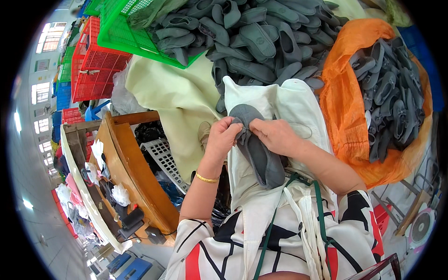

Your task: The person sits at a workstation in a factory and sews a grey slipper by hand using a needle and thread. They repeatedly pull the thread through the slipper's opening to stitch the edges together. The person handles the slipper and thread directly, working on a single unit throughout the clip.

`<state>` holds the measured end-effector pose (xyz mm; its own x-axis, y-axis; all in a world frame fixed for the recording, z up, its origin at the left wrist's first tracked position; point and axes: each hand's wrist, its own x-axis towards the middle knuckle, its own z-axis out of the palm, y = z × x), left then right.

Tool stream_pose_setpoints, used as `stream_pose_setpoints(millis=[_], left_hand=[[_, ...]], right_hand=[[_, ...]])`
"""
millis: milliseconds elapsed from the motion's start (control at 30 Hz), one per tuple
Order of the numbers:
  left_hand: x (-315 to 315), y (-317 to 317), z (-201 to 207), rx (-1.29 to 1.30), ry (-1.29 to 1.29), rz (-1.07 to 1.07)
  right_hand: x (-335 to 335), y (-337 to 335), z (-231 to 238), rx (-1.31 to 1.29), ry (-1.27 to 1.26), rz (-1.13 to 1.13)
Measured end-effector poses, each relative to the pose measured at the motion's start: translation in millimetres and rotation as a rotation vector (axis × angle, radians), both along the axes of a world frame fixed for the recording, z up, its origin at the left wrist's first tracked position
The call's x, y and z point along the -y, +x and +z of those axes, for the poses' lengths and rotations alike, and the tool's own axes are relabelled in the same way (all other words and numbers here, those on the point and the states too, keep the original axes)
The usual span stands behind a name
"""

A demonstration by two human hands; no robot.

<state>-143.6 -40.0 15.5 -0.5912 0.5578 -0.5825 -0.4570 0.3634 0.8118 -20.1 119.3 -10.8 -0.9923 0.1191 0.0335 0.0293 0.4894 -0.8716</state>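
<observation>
A dark grey cloth shoe [264, 161] lies across the white apron [298, 100] on my lap, its opening upward and its rounded end away from me. My left hand [223, 136] pinches the shoe at the near side of that end. From the other side, my right hand [274, 134] has thumb and fingertips closed on the shoe's upper, close to the left fingertips. A small bit of material shows between the two hands, too small to name. A gold bangle [206, 178] circles my left wrist.
A large heap of similar grey shoes [256, 39] lies ahead, beside a green crate [135, 44]. An orange woven sack [343, 116] full of shoes stands at right. Red crates [100, 58] and a wooden desk [140, 172] are at left. A fan [422, 225] stands at lower right.
</observation>
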Motion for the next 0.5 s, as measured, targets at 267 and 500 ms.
stream_pose_setpoints(millis=[267,500], left_hand=[[1,0,-3,0.008,0.009,0.014],[3,-1,-4,0.003,0.021,0.007]], right_hand=[[-9,-3,6,-0.006,0.001,0.064],[-8,-5,14,0.007,-0.043,0.06]])
